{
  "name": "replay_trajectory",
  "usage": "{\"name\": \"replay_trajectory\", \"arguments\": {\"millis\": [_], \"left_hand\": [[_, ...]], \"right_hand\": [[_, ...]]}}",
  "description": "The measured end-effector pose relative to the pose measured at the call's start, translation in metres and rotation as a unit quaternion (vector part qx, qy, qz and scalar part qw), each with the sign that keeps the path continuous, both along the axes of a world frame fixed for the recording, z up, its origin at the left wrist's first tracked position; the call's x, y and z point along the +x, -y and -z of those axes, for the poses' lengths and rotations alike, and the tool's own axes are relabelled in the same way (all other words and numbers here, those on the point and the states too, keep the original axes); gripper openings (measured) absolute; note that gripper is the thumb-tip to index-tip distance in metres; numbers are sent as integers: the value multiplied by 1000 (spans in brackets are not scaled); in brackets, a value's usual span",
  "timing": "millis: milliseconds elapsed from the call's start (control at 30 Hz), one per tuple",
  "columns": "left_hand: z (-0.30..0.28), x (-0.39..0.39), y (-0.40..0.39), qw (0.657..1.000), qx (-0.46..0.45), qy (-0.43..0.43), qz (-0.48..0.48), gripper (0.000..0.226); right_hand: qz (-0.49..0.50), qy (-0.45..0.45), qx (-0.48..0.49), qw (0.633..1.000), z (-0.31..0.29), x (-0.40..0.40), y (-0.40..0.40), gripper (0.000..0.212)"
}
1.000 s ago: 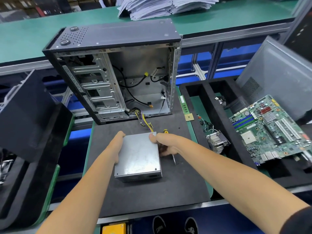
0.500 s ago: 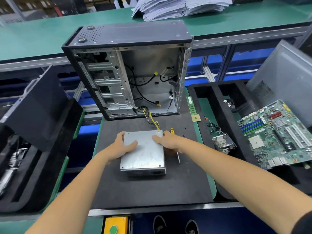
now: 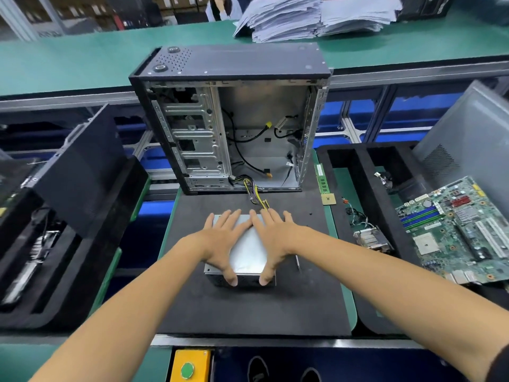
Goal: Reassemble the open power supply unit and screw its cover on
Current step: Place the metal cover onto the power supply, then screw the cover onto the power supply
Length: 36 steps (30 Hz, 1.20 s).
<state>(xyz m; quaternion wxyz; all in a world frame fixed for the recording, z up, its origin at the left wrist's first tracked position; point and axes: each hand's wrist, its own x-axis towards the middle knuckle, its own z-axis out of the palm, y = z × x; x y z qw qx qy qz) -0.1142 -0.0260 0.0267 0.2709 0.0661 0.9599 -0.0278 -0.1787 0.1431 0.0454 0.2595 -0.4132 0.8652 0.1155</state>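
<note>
The open computer case [image 3: 234, 117] stands at the back of our worktop [image 3: 248, 307], and the power supply unit [image 3: 249, 250] lies on the black mat in front of it, long axis running away from us, its cable bundle [image 3: 256, 193] pointing at the case. Half a second ago we gripped its sides — now our left hand [image 3: 220, 241] and right hand [image 3: 271, 238] lie flat on the cover, fingers spread, grasping nothing, thumbs over the near edge

No readable text anywhere (motherboard [image 3: 455, 230] markings and memory stick [image 3: 321, 179] label too blurred).
</note>
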Motion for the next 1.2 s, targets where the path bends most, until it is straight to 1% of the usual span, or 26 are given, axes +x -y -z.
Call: {"name": "replay_trajectory", "arguments": {"millis": [67,167,300,433,533,567,600,633,667,733,767,800,833,867,900,933,967,1000,1033,1067,1100,1133,1167,1200], "left_hand": [[-1,2,-2,999,-2,-34,19,143],[-2,7,-4,996,-10,-71,45,136],[-4,7,-6,996,-17,-71,54,131],[-7,6,-5,997,-10,-66,46,134],[-13,-2,1,997,-25,-58,54,138],[-15,-5,4,996,-38,-54,59,138],[-17,-6,9,995,-51,-56,60,138],[-18,-7,15,994,-65,-68,59,135],[-19,-7,23,992,-77,-88,53,131],[-22,-3,36,986,-88,-138,18,124],[-23,-1,41,983,-93,-157,-7,122],[-23,2,44,979,-96,-175,-35,120],[-22,5,45,974,-94,-197,-64,115],[-19,9,47,966,-90,-223,-92,109],[-14,13,49,958,-78,-250,-120,100],[-9,16,52,949,-49,-268,-156,93],[-5,19,54,939,5,-273,-208,86],[-2,19,55,922,75,-261,-276,79],[1,18,54,893,144,-240,-352,71],[2,15,52,850,206,-224,-431,61],[3,11,48,798,256,-213,-502,52],[4,7,42,749,296,-205,-557,48],[4,3,36,714,324,-192,-590,52],[4,0,29,701,333,-176,-606,62]], "right_hand": [[-18,-27,-16,999,0,4,0,158],[-34,-39,-40,998,1,8,-3,150],[-38,-47,-56,997,4,10,-4,145],[-29,-24,-90,995,5,5,-8,148],[8,2,-114,993,3,4,-7,151],[28,5,-125,992,3,4,-5,149],[56,11,-142,988,3,3,-3,141],[90,20,-163,982,3,-1,-1,125],[124,32,-184,975,2,-6,2,101],[182,64,-211,958,-2,-19,4,43],[201,79,-226,950,-5,-25,5,20],[225,98,-243,939,-6,-30,4,11],[255,121,-259,924,-8,-34,3,9],[285,151,-273,906,-10,-38,1,16],[310,194,-290,884,-10,-42,-2,23],[330,247,-305,858,-10,-45,-6,25],[349,295,-312,833,-9,-47,-9,23],[363,325,-310,817,-8,-47,-12,19],[371,325,-301,816,-5,-48,-13,15],[378,295,-291,828,-2,-49,-13,12],[386,246,-277,845,1,-50,-12,9],[395,205,-259,857,4,-49,-12,7],[405,193,-235,862,7,-47,-10,7],[416,210,-210,859,9,-44,-9,7]]}}
